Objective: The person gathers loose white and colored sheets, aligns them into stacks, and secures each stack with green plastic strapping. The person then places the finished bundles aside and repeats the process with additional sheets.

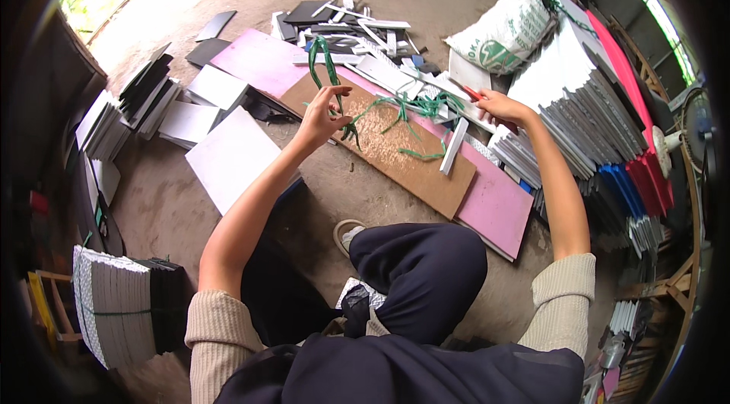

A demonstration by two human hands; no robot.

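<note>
My left hand pinches a green plastic strap that loops up above it and trails right across a brown board. More green strap lies tangled on the board between my hands. My right hand grips a red-handled tool, most of it hidden by the fingers. It rests by a stack of white and grey panels. A short white strip lies on the board just below that hand. The board sits on a pink sheet.
A white woven sack sits behind the panel stack. Loose black and white offcuts are heaped at the back. White sheets and panel stacks lie left; a bundled stack is near my left elbow. Red and blue panels lean right.
</note>
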